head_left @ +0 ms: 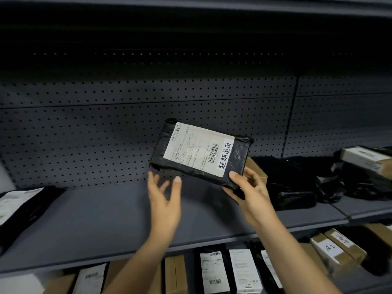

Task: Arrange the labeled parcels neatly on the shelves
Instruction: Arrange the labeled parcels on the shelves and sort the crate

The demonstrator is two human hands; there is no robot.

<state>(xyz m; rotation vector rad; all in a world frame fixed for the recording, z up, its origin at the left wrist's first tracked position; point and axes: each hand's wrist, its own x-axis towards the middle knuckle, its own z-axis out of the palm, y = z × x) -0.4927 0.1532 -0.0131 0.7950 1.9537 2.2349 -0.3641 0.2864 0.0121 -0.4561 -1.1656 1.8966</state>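
Fingers and thumb of the right hand (248, 187) are pinching the lower right corner of a black parcel (238, 159), right of the frame's centre; the thumb is pressing on the edge of its white label (197, 147), the fingers curling underneath. The left hand (165, 200) is hanging open just below the parcel's lower left edge, fingers spread and palm turned toward it; blur is hiding whether the fingertips are touching the wrap. The parcel is tilting up in the air above the grey shelf (95, 213), label facing the camera, in front of the pegboard panel (84, 134). A cardboard box (257, 169) is showing just behind the right hand, with black bags (297, 183) lying beyond it at the right. Another black labelled packet (23, 209) is resting at the left edge. Upright parcels (214, 270) are standing on the lower shelf along the bottom.
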